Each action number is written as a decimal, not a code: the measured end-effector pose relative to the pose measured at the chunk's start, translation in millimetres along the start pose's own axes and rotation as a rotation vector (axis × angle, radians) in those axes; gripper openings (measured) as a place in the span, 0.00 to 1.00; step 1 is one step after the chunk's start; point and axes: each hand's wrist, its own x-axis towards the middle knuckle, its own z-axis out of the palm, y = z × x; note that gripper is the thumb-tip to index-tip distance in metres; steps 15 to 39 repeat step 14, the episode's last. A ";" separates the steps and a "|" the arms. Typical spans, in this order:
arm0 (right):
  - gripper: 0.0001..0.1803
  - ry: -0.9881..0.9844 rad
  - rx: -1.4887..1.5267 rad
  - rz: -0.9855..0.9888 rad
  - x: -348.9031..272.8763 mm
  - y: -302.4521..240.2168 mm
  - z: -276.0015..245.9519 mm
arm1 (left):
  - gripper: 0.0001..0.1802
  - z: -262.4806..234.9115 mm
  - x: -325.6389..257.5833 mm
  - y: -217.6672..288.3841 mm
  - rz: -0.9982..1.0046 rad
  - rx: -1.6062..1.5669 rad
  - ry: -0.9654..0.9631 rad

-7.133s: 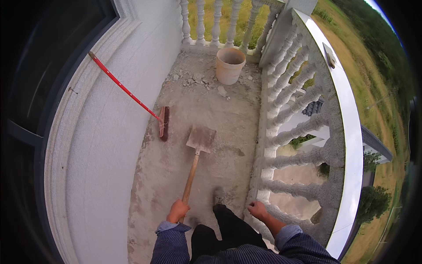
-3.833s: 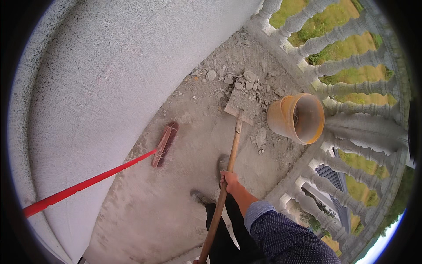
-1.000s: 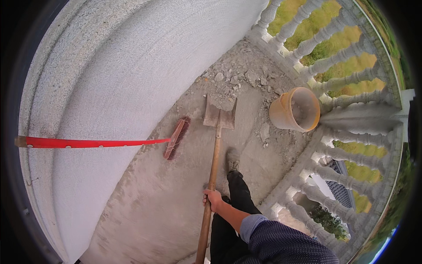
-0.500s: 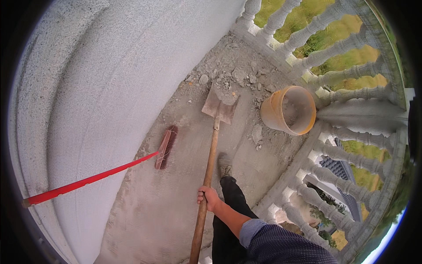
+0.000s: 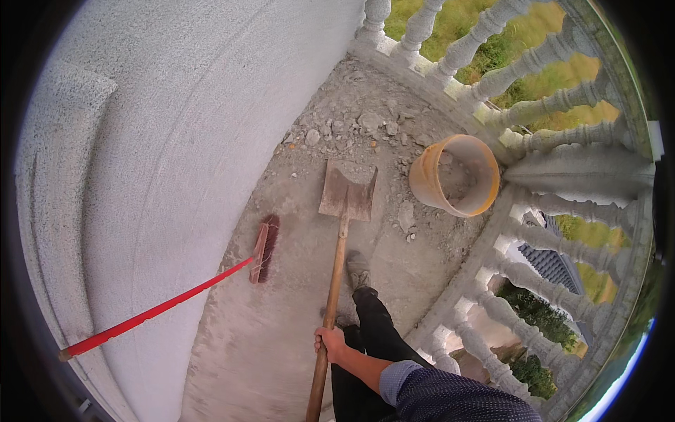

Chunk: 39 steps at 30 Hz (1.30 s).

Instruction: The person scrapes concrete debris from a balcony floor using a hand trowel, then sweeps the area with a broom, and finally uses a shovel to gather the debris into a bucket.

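Observation:
My right hand (image 5: 330,342) is wrapped round the wooden handle of a shovel (image 5: 348,193), partway along its shaft. The shovel's flat, reddish-brown metal blade points away from me over the dusty floor, just short of the rubble (image 5: 373,123). I can make out no big lumps on the blade. To the right of the blade stands a yellowish bucket (image 5: 430,176) with grey rubble or dust inside. A broom (image 5: 264,250) with a red handle leans against the wall on the left, bristles on the floor. My left hand is out of view.
A rough grey wall (image 5: 190,105) curves along the left. A white balustrade (image 5: 531,278) runs round the far and right sides, with grass beyond it. Several loose stones lie near the bucket. My shoe (image 5: 358,269) is beside the shovel handle.
The shovel blade has drawn back toward me from the edge of the rubble. My right hand has come slightly nearer, still round the handle. The whole view has shifted a little.

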 end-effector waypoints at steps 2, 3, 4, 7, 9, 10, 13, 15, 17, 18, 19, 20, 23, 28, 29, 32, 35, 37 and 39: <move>0.06 0.002 0.025 -0.034 20.6 -28.0 -1.2 | 0.25 -0.7 17.3 23.3 0.015 0.000 -0.010; 0.06 -0.033 0.047 -0.050 37.0 -50.3 -2.7 | 0.25 -0.1 31.7 40.0 0.026 0.002 -0.021; 0.06 -0.064 0.063 -0.066 42.6 -78.9 0.2 | 0.25 6.1 45.5 54.7 0.072 -0.003 0.026; 0.06 -0.081 0.010 -0.160 47.9 -168.3 15.4 | 0.26 15.3 83.4 135.6 0.092 -0.126 0.053; 0.06 -0.116 0.097 -0.239 54.1 -203.7 15.3 | 0.28 8.0 101.1 192.5 0.086 -0.236 0.005; 0.06 -0.147 0.174 -0.307 62.2 -219.8 10.4 | 0.28 9.7 114.3 205.9 0.163 -0.239 0.021; 0.07 -0.144 0.048 -0.326 43.8 -229.7 17.9 | 0.31 17.1 136.1 226.6 0.214 -0.300 0.012; 0.07 -0.113 -0.033 -0.365 41.6 -223.2 17.2 | 0.32 19.7 140.9 230.5 0.212 -0.324 -0.008; 0.07 -0.113 -0.033 -0.365 41.6 -223.2 17.2 | 0.32 19.7 140.9 230.5 0.212 -0.324 -0.008; 0.07 -0.113 -0.033 -0.365 41.6 -223.2 17.2 | 0.32 19.7 140.9 230.5 0.212 -0.324 -0.008; 0.07 -0.113 -0.033 -0.365 41.6 -223.2 17.2 | 0.32 19.7 140.9 230.5 0.212 -0.324 -0.008; 0.07 -0.113 -0.033 -0.365 41.6 -223.2 17.2 | 0.32 19.7 140.9 230.5 0.212 -0.324 -0.008; 0.07 -0.113 -0.033 -0.365 41.6 -223.2 17.2 | 0.32 19.7 140.9 230.5 0.212 -0.324 -0.008; 0.07 -0.113 -0.033 -0.365 41.6 -223.2 17.2 | 0.32 19.7 140.9 230.5 0.212 -0.324 -0.008; 0.07 -0.113 -0.033 -0.365 41.6 -223.2 17.2 | 0.32 19.7 140.9 230.5 0.212 -0.324 -0.008; 0.07 -0.113 -0.033 -0.365 41.6 -223.2 17.2 | 0.32 19.7 140.9 230.5 0.212 -0.324 -0.008; 0.07 -0.113 -0.033 -0.365 41.6 -223.2 17.2 | 0.32 19.7 140.9 230.5 0.212 -0.324 -0.008; 0.07 -0.113 -0.033 -0.365 41.6 -223.2 17.2 | 0.32 19.7 140.9 230.5 0.212 -0.324 -0.008; 0.07 -0.113 -0.033 -0.365 41.6 -223.2 17.2 | 0.32 19.7 140.9 230.5 0.212 -0.324 -0.008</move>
